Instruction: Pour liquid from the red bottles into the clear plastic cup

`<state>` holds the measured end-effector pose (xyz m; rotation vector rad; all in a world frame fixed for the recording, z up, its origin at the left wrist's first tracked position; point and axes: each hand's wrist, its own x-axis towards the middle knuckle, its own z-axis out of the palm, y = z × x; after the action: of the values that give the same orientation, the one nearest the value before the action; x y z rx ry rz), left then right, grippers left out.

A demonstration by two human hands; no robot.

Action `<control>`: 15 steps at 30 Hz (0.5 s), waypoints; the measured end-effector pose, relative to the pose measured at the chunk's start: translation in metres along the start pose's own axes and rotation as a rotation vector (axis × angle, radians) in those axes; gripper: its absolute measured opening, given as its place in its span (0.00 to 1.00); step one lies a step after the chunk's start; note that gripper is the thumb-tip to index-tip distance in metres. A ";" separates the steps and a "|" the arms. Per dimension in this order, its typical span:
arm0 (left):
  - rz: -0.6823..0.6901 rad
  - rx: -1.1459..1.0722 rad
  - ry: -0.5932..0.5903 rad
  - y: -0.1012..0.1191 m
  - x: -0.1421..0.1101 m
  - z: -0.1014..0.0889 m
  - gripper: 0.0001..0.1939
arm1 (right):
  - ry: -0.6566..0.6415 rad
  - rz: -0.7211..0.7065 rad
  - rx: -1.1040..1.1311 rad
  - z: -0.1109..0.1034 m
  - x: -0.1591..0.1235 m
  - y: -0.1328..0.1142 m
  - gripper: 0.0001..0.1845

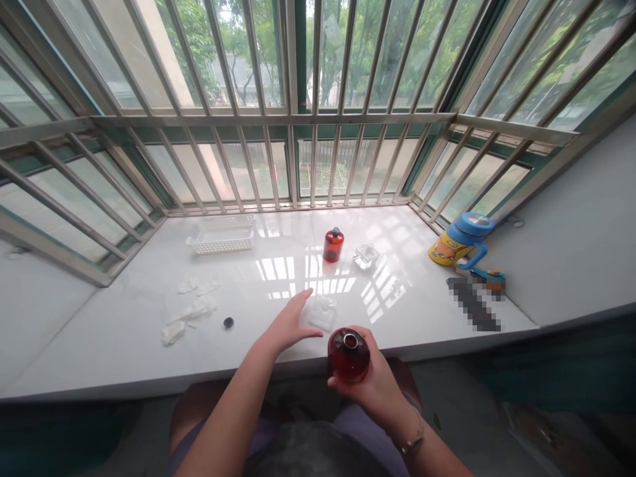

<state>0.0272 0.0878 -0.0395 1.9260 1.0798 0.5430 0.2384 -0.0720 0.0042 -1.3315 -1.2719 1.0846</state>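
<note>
At a white ledge (pixel 119 351), right hand (pixel 377 384) gripping red bottle (pixel 348 364), left hand (pixel 291 324) spread, cartoon-printed mug (pixel 456 242)

The white ledge (pixel 124 354) bears — basket (pixel 222 246); red bottle (pixel 332 247); clear piece (pixel 322 313); mug (pixel 454 242).

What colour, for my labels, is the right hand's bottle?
The bottle is dark red, clearest in head view.

The long dark object (pixel 474 306) is pixelated — unidentifiable. The red bottle (pixel 348 364) hides part of the right hand (pixel 376 381); the lower edge crops both forearms (pixel 231 414).
</note>
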 end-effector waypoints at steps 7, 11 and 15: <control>-0.015 0.020 -0.002 -0.004 0.022 0.013 0.45 | 0.192 -0.004 -0.153 -0.018 0.002 0.019 0.45; -0.047 -0.037 0.032 0.002 0.010 0.011 0.41 | 0.265 -0.014 -0.215 -0.023 0.004 0.024 0.45; -0.078 -0.087 0.093 0.013 -0.017 0.006 0.37 | 0.284 -0.036 -0.313 -0.028 0.009 0.025 0.43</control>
<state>0.0285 0.0667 -0.0321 1.7908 1.1661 0.6308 0.2697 -0.0650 -0.0164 -1.6245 -1.2778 0.6583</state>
